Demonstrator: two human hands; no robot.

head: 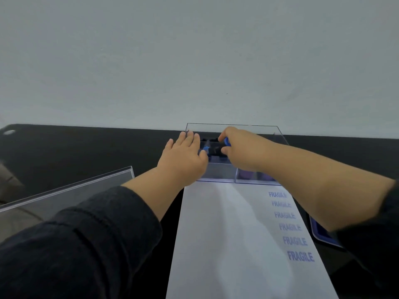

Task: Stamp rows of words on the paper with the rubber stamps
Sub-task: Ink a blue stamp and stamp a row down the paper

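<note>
White paper lies nearest on the black desk, with six blue FRAGILE prints down its right side. An ink pad peeks from under the right forearm. Beyond, a clear box touches the paper's far edge. The left hand rests flat-fingered on its left wall. The right hand pinches a blue-knobbed stamp inside the box.

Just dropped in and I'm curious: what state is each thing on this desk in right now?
White sheet of paper: flat, one column of six blue FRAGILE stamps.
Clear plastic stamp box: open, lid off.
Clear plastic lid: lying to the left.
Blue-handled rubber stamp: pinched, inside the box.
Left hand: flat on box.
Right hand: pinching the stamp.
Blue ink pad: open.
</note>
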